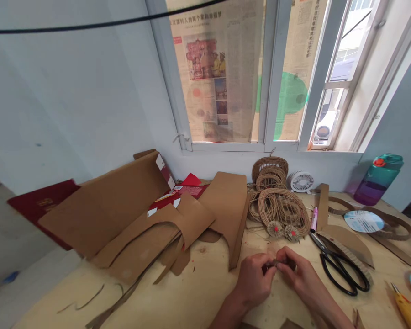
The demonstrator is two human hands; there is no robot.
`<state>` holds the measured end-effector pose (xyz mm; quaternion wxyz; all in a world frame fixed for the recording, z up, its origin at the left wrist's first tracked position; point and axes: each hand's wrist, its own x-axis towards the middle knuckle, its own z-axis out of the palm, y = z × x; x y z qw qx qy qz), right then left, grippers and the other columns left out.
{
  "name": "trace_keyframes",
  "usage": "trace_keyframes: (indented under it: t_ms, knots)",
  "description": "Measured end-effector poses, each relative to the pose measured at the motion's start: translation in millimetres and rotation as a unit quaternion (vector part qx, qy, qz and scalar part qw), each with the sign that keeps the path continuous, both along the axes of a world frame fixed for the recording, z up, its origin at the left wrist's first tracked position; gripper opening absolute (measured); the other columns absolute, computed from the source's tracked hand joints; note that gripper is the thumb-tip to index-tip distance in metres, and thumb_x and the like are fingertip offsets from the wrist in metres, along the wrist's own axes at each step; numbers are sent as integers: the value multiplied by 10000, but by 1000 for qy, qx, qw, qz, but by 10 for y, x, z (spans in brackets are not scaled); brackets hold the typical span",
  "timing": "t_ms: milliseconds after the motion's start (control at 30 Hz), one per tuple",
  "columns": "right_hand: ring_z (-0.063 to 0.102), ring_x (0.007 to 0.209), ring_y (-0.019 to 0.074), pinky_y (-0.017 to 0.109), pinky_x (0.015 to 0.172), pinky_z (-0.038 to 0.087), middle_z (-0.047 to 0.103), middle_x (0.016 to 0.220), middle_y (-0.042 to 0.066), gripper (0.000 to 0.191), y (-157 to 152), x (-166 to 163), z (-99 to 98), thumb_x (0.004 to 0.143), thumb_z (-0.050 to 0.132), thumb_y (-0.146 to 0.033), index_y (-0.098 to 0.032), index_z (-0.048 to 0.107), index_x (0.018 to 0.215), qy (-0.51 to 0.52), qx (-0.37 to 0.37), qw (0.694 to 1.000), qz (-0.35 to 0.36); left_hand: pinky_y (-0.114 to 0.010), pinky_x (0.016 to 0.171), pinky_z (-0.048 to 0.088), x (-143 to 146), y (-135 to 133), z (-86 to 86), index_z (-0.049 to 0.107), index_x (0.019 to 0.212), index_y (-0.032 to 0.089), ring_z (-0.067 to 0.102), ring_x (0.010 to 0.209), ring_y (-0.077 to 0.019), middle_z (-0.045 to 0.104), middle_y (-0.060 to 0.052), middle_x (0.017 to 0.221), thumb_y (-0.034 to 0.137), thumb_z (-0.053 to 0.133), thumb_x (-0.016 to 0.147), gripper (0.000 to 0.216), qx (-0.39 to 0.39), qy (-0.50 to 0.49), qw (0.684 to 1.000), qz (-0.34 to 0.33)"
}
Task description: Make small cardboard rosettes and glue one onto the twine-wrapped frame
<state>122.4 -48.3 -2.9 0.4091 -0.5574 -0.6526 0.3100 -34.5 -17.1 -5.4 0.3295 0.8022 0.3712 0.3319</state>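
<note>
Brown cardboard cut, cord rings wound

Left and far, these look done. Near, the left hand and right hand pinch, thumbs against fingers. Two rosettes lie at the rings' near edge; a small piece, seemingly unfinished, is gripped between both hands' fingertips.

The small held piece looks dull brown. The desk is pale yellow with brown knots; at left, the cardboard sheets are plain tan, the box flap deep red. Farther right, the coiled cord is ringed brown, the fan white, the bottle teal above purple, the marker pink, the scissors black-handled, the round label light blue and white.
</note>
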Motion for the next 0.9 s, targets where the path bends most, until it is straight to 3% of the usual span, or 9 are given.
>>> trace_keyframes:
  t_ms: [333,567,767,900]
  knots:
    - [477,639,148,244,595,364,507,662,-31,114,-14,22,-53,819,505,-273,-217,475,724,-32,-21,999,0,-213,519,307,2,-3,11,550,619,175,470,564,-116,517,29,578,93,530,731,141,24,12,1000,-4]
    - [494,671,154,247,624,387,522,699,-22,89,-40,-8,79,828,511,-297,-213,508,802,-21,-23,999,14,-223,562,348,-4,5,4,643,714,185,539,629,-145,628,-8,676,77,532,720,155,26,-6,1000,-5]
    - [493,689,160,249,638,390,539,713,-13,124,-52,-43,125,820,541,-316,-207,522,765,-29,-20,999,14,-225,533,340,11,-4,-29,645,716,176,525,603,-144,609,-7,644,88,537,725,139,-2,0,1000,17]
    - [479,686,159,251,643,383,523,690,-18,174,-57,-33,133,839,520,-349,-209,512,735,-21,-10,1000,2,-212,515,338,27,-6,0,622,705,168,493,565,-123,585,8,623,135,545,752,96,-65,-57,996,22]
